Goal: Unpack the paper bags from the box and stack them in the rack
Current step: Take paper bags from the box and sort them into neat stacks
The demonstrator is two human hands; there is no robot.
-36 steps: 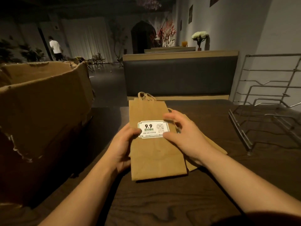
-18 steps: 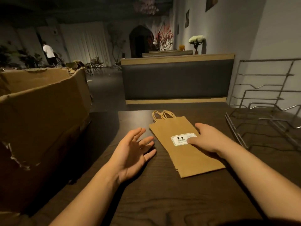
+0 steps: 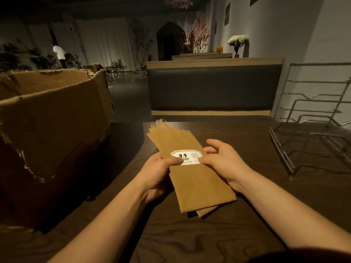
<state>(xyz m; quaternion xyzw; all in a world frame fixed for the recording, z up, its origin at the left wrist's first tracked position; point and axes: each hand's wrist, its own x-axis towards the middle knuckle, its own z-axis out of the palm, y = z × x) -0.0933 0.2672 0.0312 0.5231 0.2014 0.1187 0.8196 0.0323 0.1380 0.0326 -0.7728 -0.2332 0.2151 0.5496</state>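
Note:
A small stack of flat brown paper bags [image 3: 199,183] with a white "9.9" label lies tilted over the dark wooden table, handles pointing away from me. My left hand [image 3: 158,168] grips the stack's left edge, thumb on the label. My right hand [image 3: 223,161] holds the right edge, fingers curled on the top bag. A second bag's corner shows under the stack near me. The torn cardboard box [image 3: 53,130] stands at the left; its inside is hidden. The wire metal rack [image 3: 307,130] stands at the right.
A dark padded bench back [image 3: 210,88] runs along the table's far edge [image 3: 237,123]. A person in a white shirt [image 3: 58,54] stands far off at the back left. Flowers and plants stand in the dim room behind.
My left hand, open on the table half a second ago, has closed on the bags' left edge. Both hands now hold the stack, drawn closer to me.

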